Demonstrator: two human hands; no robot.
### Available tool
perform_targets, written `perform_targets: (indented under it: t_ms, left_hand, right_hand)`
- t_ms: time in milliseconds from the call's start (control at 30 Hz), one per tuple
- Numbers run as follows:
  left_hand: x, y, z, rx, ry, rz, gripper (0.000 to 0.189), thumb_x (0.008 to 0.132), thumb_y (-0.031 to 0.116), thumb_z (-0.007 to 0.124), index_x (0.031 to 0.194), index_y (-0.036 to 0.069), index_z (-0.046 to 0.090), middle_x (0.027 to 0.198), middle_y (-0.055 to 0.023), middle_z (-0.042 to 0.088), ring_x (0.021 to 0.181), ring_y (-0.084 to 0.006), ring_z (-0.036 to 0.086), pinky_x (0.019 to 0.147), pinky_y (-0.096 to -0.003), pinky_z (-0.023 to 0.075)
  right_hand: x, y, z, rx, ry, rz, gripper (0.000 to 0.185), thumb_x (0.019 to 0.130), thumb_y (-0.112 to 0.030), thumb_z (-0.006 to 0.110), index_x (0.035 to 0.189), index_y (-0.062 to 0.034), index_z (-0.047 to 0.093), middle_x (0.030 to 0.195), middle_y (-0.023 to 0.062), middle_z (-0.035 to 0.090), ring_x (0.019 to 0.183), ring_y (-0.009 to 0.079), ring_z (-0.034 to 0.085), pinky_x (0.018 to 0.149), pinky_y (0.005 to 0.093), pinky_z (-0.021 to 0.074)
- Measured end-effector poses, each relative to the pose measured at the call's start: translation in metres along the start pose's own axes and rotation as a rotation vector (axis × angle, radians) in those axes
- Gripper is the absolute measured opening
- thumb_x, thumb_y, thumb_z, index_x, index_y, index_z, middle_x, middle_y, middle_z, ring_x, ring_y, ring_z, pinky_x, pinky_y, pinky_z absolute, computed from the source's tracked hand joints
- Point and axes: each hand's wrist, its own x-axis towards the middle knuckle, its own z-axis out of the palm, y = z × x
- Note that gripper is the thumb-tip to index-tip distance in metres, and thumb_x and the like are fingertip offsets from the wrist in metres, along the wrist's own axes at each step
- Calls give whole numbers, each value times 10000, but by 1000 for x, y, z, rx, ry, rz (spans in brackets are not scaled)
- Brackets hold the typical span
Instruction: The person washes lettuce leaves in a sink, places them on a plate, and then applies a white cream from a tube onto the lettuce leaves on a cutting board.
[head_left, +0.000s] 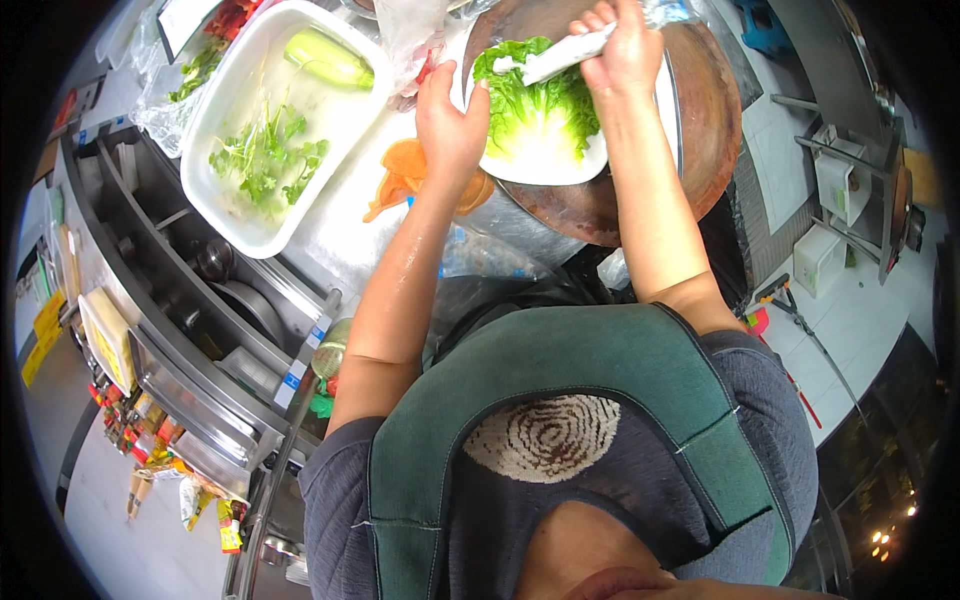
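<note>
My right hand (624, 56) is closed around a white squeeze bag (571, 54). The bag's tip lies over a green lettuce leaf (544, 116), with a small dab of white paste (504, 65) beside it. The leaf rests on a white plate (555, 176), which sits on a round wooden chopping block (709, 120). My left hand (452, 120) is at the plate's left edge with its thumb and fingers apart, and nothing shows in its grasp. An orange cloth (401, 169) lies beneath and beside my left wrist.
Left of my left hand stands a white basin (281, 244) of cloudy water, holding a peeled-looking green vegetable (326, 58) and leafy herbs (270, 154). A steel rack with dark compartments (180, 217) lies farther left. Clear plastic bags (487, 255) lie near the counter's front edge.
</note>
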Motion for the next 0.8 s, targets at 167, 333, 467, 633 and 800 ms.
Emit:
perform_targets:
  t_ms: [167, 333, 467, 633, 800]
  left_hand:
    - [-11, -10, 1, -32, 1, -32, 409, 798, 151, 688, 1139, -49, 583, 1107, -230, 599, 1050, -390, 567, 915, -431, 454]
    - [-13, -14, -2, -9, 2, -31, 410, 790, 147, 691, 1134, -48, 584, 1091, -228, 603, 1030, -390, 573, 898, -431, 461]
    - [-12, -16, -2, -6, 13, -6, 406, 788, 148, 687, 1129, -48, 584, 1086, -227, 603, 1021, -391, 575, 890, -436, 464]
    - [-11, -17, 0, -4, 30, -7, 396, 791, 148, 676, 1123, -52, 591, 1090, -227, 605, 1019, -391, 577, 889, -438, 465]
    - [-12, -17, 0, -18, 35, -14, 390, 794, 147, 669, 1121, -53, 595, 1090, -224, 609, 1022, -388, 577, 887, -439, 467]
  right_hand:
    - [-20, 36, 22, -467, 6, -125, 217, 954, -169, 601, 755, -121, 527, 574, -59, 379, 456, 75, 353, 421, 236, 275]
    - [-18, 51, 27, -508, -39, -133, 245, 952, -191, 612, 731, -121, 534, 569, -72, 395, 439, 59, 335, 415, 243, 252]
    - [-16, 56, 27, -594, -28, -161, 248, 948, -194, 619, 726, -120, 537, 545, -69, 396, 422, 59, 326, 407, 246, 250]
    - [-16, 54, 26, -637, -25, -186, 248, 944, -195, 621, 724, -115, 540, 543, -64, 409, 420, 56, 334, 403, 246, 252]
    - [-18, 50, 28, -655, -32, -188, 240, 945, -194, 621, 732, -110, 547, 544, -64, 412, 424, 51, 336, 404, 244, 253]
